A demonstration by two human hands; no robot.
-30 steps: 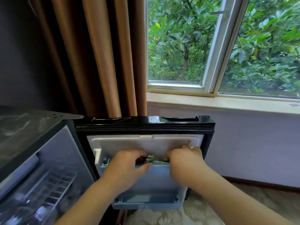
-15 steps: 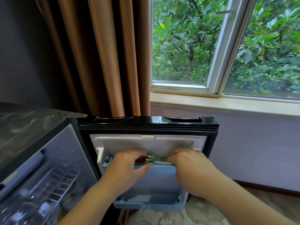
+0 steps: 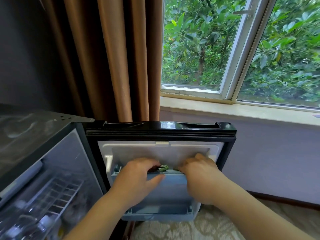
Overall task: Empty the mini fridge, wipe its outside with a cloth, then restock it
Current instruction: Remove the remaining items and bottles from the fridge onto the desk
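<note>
- The left hand (image 3: 138,177) and right hand (image 3: 202,177) both reach forward, side by side but apart, into the upper door shelf (image 3: 174,189) of an open mini fridge (image 3: 34,132).
- On the left hand, the fingers curl over the shelf rim and down inside, while the thumb lies stretched along the outer front of the shelf. I cannot tell whether the fingers pinch anything.
- On the right hand, the fingers bend down into the shelf near its right end. The fingertips are hidden, so its grip cannot be told either.
- A small green item (image 3: 164,168), possibly a wrapped packet, sits in the upper shelf between the two hands, just beside the left fingertips and a little apart from the right hand.
- The door (image 3: 161,130) stands swung open, facing the viewer, with a black frame and a pale inner lining.
- Below the upper shelf is a lower door shelf (image 3: 159,217), blue-grey; its contents cannot be made out.
- The fridge cabinet is to the left. Inside are a white wire rack (image 3: 60,191) and, beneath it, blurred clear bottles (image 3: 41,224).
- Behind the door hangs a brown curtain (image 3: 112,58), beside a window (image 3: 232,49) with green leaves outside.
- A patterned carpet (image 3: 199,227) covers the floor.
</note>
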